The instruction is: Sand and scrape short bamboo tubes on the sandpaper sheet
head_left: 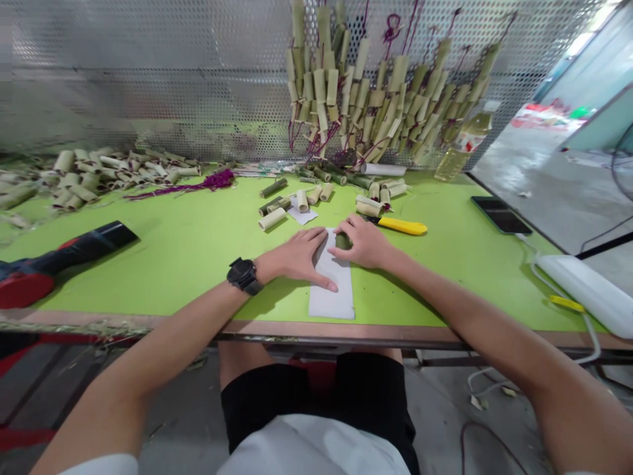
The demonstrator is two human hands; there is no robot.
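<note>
A white strip of paper [332,303] lies lengthwise toward me on the green table top. My left hand [301,256], with a black watch on its wrist, rests on the strip's left side with fingers stretched and thumb apart. Over the strip's far part, my right hand [363,243] is curled around a short green bamboo piece [343,242], which the fingers partly hide. Just past that hand lies a yellow-handled cutter [403,226]. Short bamboo tubes [272,219] lie beyond my hands, some near a small white scrap [302,215].
A power tool [69,254] lies at the left, before a heap of bamboo pieces [89,175] and purple string [217,180]. Strung bamboo [356,99] hangs on the perforated metal panel [148,72]. At the right are a bottle [465,145], a phone [500,215] and a white power strip [588,293].
</note>
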